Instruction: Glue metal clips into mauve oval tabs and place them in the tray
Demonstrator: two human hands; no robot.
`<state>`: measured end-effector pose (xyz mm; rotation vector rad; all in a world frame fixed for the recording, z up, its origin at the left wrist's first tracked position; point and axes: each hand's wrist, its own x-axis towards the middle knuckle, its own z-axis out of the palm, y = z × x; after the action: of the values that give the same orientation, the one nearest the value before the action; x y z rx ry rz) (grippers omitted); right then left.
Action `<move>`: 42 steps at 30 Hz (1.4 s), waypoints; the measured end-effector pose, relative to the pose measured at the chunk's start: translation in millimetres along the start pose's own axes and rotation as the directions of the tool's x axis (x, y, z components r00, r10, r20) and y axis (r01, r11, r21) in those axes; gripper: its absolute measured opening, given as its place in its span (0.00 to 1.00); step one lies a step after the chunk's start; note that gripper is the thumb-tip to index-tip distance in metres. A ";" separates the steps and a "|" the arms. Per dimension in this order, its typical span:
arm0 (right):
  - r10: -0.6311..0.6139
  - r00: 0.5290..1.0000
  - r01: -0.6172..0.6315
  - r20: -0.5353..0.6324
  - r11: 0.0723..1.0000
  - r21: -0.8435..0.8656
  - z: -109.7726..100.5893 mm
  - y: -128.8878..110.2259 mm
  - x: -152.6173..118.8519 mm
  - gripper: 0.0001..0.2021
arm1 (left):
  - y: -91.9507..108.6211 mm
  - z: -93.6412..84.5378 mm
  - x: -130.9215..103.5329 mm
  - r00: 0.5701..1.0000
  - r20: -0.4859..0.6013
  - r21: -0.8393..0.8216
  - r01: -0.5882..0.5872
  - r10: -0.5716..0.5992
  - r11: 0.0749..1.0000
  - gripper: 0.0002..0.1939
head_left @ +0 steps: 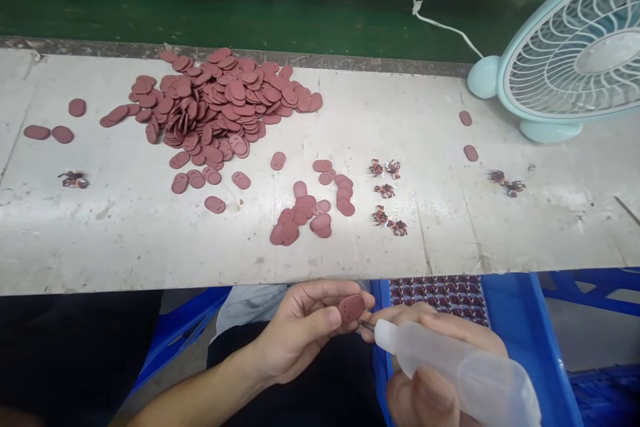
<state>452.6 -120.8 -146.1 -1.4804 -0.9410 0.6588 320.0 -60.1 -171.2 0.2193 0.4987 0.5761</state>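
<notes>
Below the table's front edge, my left hand (300, 330) pinches one reddish-brown oval disc (351, 307) between thumb and fingers. My right hand (430, 373) grips a translucent squeeze bottle (460, 367); its thin metal nozzle (367, 325) touches the lower edge of that disc. On the white table (450, 247) lies a large pile of the same discs (220, 103) at the back left. A smaller group of discs (310, 210) sits nearer the front middle. Several tiny dark red figures (386, 197) stand to the right of that group.
A pale blue desk fan (565, 60) stands at the back right, its white cord running up. Stray discs (50, 132) lie far left and two near the fan (470, 152). A blue crate (510, 327) under the table holds rows of small figures (440, 293).
</notes>
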 end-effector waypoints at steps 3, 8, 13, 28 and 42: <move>-0.046 0.978 0.077 -0.204 0.986 0.147 9.1 -11.3 9.9 0.12 | 0.1 -1.2 -1.0 1.000 0.001 0.003 0.013 -0.013 1.000 0.14; -0.069 0.981 0.094 -0.180 0.987 0.133 8.3 -10.9 10.0 0.13 | -0.5 -2.6 -1.9 0.999 -0.013 -0.009 0.032 -0.033 0.999 0.14; -0.044 0.988 0.066 -0.146 0.986 0.154 10.3 -7.9 7.4 0.13 | -1.1 -2.4 -1.6 0.999 -0.022 -0.009 0.037 -0.037 0.999 0.14; 0.180 0.731 -0.365 0.658 -0.711 0.600 -94.9 70.5 130.4 0.16 | 8.3 -4.3 -6.1 0.999 -0.047 0.018 -0.005 0.006 1.000 0.13; 0.088 0.921 0.247 0.380 0.621 -0.744 -48.5 28.8 107.9 0.17 | 17.7 -7.4 -8.2 0.996 -0.094 0.012 -0.001 0.002 1.000 0.13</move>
<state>553.8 -53.7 -154.9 -2.1001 -1.7579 0.4806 302.1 -49.8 -168.5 0.2042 0.5935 0.5872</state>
